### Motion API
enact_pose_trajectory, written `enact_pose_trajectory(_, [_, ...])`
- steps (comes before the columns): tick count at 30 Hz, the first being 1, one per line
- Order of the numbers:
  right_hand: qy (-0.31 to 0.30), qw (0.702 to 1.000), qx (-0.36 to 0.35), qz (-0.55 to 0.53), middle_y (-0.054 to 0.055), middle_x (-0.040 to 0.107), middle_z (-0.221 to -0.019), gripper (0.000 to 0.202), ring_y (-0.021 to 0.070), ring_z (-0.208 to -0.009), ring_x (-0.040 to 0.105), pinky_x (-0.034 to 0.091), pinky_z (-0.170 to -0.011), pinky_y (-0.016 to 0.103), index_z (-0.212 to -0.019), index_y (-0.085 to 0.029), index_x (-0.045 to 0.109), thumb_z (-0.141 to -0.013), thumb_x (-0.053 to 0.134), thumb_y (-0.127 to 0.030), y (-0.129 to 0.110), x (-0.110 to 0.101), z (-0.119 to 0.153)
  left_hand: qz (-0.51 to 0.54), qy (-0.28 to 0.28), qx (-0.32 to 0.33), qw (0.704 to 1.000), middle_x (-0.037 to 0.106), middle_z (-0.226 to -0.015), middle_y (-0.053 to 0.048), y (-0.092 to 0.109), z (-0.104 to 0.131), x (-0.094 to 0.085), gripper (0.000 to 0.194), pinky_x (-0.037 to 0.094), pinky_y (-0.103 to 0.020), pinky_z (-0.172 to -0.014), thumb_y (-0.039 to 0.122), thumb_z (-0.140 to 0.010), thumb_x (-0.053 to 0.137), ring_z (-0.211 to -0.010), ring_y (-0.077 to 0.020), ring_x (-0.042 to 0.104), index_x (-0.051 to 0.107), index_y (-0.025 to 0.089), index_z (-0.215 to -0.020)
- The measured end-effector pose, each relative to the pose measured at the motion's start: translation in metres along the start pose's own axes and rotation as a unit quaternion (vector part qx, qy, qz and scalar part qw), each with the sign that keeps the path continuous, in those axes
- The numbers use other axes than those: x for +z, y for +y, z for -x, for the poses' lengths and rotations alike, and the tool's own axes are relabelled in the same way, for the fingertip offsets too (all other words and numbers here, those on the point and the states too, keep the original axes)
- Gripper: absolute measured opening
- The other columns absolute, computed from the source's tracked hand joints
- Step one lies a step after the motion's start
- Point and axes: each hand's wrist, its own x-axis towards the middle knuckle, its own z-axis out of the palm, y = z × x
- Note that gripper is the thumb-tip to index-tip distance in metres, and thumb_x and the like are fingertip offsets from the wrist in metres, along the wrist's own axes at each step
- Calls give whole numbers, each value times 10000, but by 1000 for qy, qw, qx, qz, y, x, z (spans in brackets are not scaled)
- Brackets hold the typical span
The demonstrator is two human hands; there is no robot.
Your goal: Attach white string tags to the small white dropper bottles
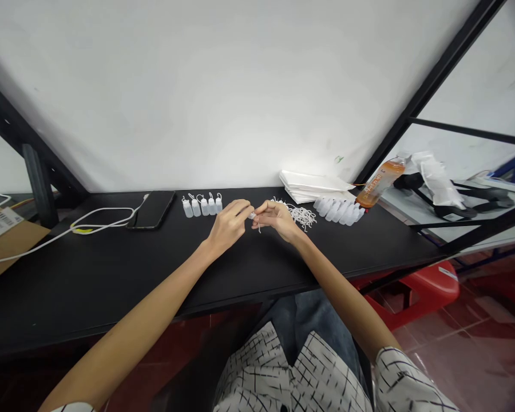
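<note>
My left hand (230,222) is closed around a small white plastic bottle (252,216); only its top end shows past the fingers, the rest being hidden. Against that end my right hand (277,219) pinches a white cap with a thin strap (260,229), whose loose end hangs below the fingertips. Left of my hands, several small squeeze bottles (205,206) with looped cap straps stand upright in a row. Just behind my right hand lies a tangled pile of white strapped caps (304,216). Further right, several translucent bottles without caps (339,210) lie side by side.
On the black table (154,274) lie a dark phone (152,209), a white cable (98,223) and a cardboard box (12,246) at far left. Stacked white packets (315,184) and an orange drink bottle (380,184) are at the right. A red stool (429,292) stands below.
</note>
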Motion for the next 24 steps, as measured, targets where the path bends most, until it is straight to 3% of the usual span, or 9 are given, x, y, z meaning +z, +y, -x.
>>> enact_pose_trajectory(7, [24,995,-50,79,2,660,-701,342,160,-665,670,592,-700,357,-757,-159,630,-602,855,-363,-6,-6,-1,-6,-44,-75,996,595,-1059,-118,-1,3,6,290,534,-304,-727,129,-927,450,-881,-190,627,590,150,-1180])
enact_pose_trajectory(13, [21,988,-70,139,20,674,-726,341,165,-654,669,578,-674,341,-838,-157,680,-649,818,-405,-3,-12,-2,63,-123,-79,987,614,-1019,-97,-7,5,0,250,515,-314,-745,204,-955,462,-854,-186,616,608,159,-1152])
enact_pose_trajectory(17, [23,990,-56,127,37,690,-724,357,185,-662,684,576,-664,348,-819,-148,690,-634,827,-421,0,-13,-2,98,-112,-69,986,624,-989,-84,-7,3,-4,211,497,-299,-732,192,-961,457,-820,-169,605,635,171,-1072])
enact_pose_trajectory(24, [33,997,-22,70,28,692,-723,363,182,-681,691,595,-721,368,-766,-142,689,-577,867,-395,-1,-9,1,64,-85,-41,994,627,-952,-98,-3,6,-3,205,494,-297,-734,162,-960,446,-826,-176,602,636,144,-1037])
